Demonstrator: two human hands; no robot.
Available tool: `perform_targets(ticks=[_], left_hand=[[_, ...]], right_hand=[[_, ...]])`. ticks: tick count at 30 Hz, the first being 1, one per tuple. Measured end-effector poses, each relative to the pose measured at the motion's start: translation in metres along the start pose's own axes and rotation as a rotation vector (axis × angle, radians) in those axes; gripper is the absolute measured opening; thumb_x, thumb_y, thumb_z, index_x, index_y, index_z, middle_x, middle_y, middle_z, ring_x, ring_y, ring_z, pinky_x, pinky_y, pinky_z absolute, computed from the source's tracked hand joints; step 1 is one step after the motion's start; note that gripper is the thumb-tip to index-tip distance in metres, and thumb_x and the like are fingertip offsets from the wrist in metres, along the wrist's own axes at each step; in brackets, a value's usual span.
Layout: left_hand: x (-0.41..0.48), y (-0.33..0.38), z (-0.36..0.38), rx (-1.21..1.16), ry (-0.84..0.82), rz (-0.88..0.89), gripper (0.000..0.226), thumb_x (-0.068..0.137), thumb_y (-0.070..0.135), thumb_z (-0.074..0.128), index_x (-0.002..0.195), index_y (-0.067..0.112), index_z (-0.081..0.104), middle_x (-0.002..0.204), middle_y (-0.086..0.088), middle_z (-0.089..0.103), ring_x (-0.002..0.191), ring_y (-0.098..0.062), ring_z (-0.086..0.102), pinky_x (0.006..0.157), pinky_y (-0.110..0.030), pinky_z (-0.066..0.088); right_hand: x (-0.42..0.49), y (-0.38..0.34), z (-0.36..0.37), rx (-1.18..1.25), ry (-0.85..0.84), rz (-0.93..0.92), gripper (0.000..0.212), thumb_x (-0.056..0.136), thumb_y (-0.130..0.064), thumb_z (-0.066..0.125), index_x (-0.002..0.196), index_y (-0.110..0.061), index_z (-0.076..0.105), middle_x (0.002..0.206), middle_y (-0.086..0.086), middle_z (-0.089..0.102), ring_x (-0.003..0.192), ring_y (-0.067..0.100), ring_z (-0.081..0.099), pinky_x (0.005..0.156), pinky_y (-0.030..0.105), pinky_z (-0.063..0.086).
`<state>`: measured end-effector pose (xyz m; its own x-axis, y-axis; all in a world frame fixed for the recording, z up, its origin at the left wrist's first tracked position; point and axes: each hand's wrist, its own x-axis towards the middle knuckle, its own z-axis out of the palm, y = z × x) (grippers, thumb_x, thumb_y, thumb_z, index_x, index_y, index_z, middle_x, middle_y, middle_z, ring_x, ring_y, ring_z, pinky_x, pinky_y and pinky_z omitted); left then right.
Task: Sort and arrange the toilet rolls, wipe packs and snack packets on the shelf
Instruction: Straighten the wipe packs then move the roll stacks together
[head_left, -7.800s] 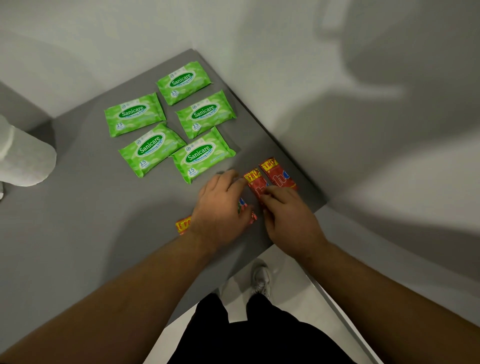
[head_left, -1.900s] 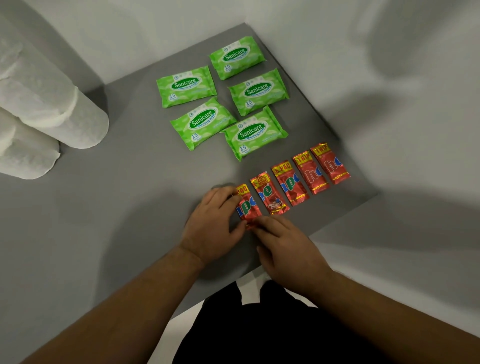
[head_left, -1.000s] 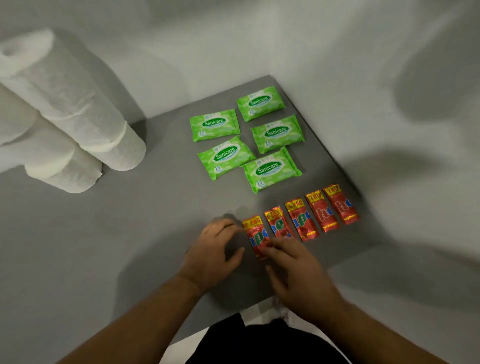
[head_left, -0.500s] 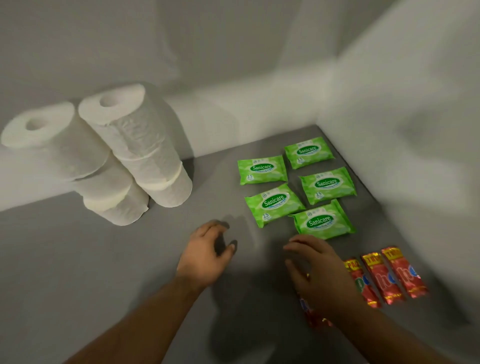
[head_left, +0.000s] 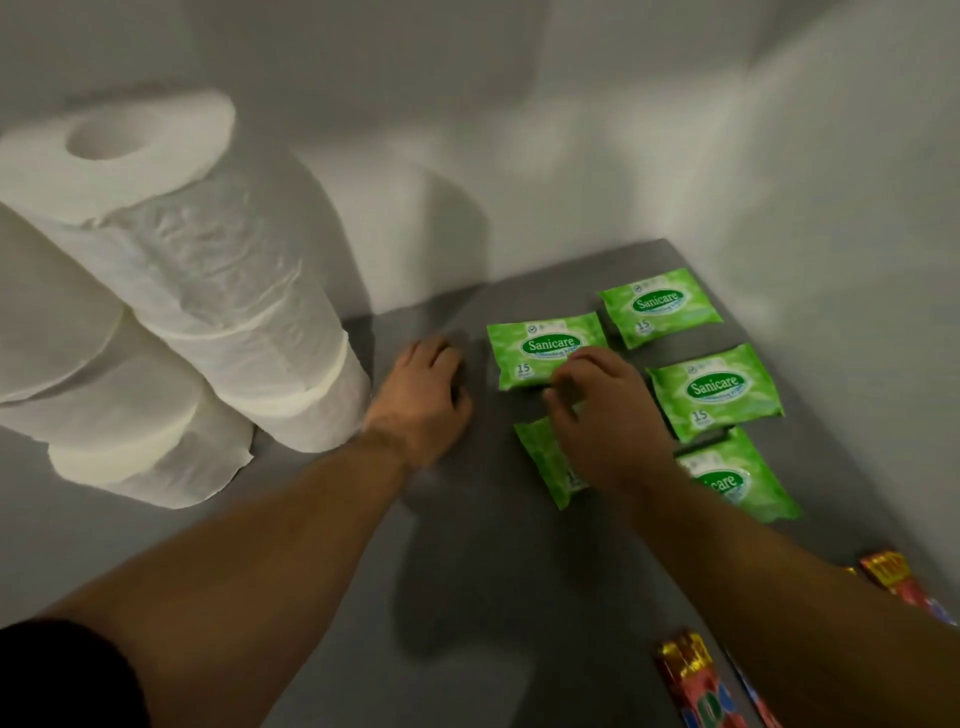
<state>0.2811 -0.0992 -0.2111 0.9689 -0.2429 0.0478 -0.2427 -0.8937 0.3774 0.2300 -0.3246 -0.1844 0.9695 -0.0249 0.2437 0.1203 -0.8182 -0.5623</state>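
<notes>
Your right hand (head_left: 602, 415) hovers over the green wipe packs (head_left: 714, 392), fingers curled loosely above the gap between two of them, covering most of the pack nearer you; whether it touches either I cannot tell, and it grasps nothing that I can see; your left hand (head_left: 423, 397) lies palm down on the grey shelf (head_left: 457, 597), fingers relaxed and holding nothing, just beside the toilet rolls (head_left: 171, 291) at its nine o'clock. Five wipe packs lie flat in a loose two-column block at one to two o'clock from your hands, against the right wall; the rolls stand stacked at ten o'clock; the red snack packets (head_left: 691, 680) sit at five o'clock near the front edge, partly hidden by your right forearm. In my judgement the packs are light, soft and slick in their film; pinch them by a crimped end seam or slide them flat under the palm, not by the middle, which will buckle; the rolls are light and crushable, and the stack may topple if knocked.
</notes>
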Motion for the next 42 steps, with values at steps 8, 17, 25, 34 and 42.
perform_targets(ticks=[8,17,25,34,42], left_hand=[[0.027,-0.012,0.007,0.007,0.077,-0.028,0.046,0.087,0.034,0.057,0.128,0.014,0.059,0.139,-0.010,0.053,0.133,-0.034,0.044,0.116,-0.045,0.039],[0.026,-0.012,0.008,0.006,0.139,-0.007,0.043,0.085,0.034,0.059,0.122,0.012,0.062,0.136,-0.009,0.058,0.127,-0.032,0.049,0.111,-0.043,0.042],[0.026,-0.012,0.008,0.010,0.140,-0.021,0.045,0.084,0.034,0.060,0.124,0.013,0.063,0.137,-0.008,0.058,0.127,-0.031,0.050,0.111,-0.040,0.042],[0.026,-0.013,0.008,0.009,0.121,-0.021,0.045,0.085,0.033,0.063,0.124,0.013,0.063,0.138,-0.009,0.058,0.130,-0.031,0.049,0.112,-0.041,0.043],[0.027,-0.014,0.008,0.009,0.117,-0.023,0.047,0.084,0.037,0.056,0.124,0.013,0.063,0.137,-0.008,0.059,0.130,-0.031,0.049,0.111,-0.043,0.044]], right_hand=[[0.049,0.002,0.026,-0.127,-0.072,-0.001,0.017,0.084,-0.025,0.074,0.098,-0.016,0.067,0.119,0.002,0.060,0.112,0.027,0.051,0.093,0.037,0.048],[0.094,0.003,0.035,-0.116,-0.048,-0.047,0.016,0.080,-0.020,0.072,0.092,-0.013,0.065,0.111,0.006,0.062,0.106,0.028,0.054,0.090,0.030,0.040],[0.106,0.008,0.041,-0.109,-0.013,-0.088,0.017,0.075,-0.020,0.068,0.088,-0.012,0.061,0.100,0.007,0.061,0.096,0.029,0.054,0.082,0.029,0.037],[0.104,0.005,0.042,-0.132,-0.016,-0.064,0.020,0.077,-0.022,0.069,0.092,-0.011,0.061,0.102,0.006,0.062,0.099,0.028,0.055,0.076,0.027,0.036],[0.095,0.053,-0.017,-0.115,0.279,-0.015,0.008,0.079,-0.011,0.067,0.087,-0.012,0.068,0.099,0.006,0.066,0.094,0.027,0.061,0.085,0.034,0.048]])
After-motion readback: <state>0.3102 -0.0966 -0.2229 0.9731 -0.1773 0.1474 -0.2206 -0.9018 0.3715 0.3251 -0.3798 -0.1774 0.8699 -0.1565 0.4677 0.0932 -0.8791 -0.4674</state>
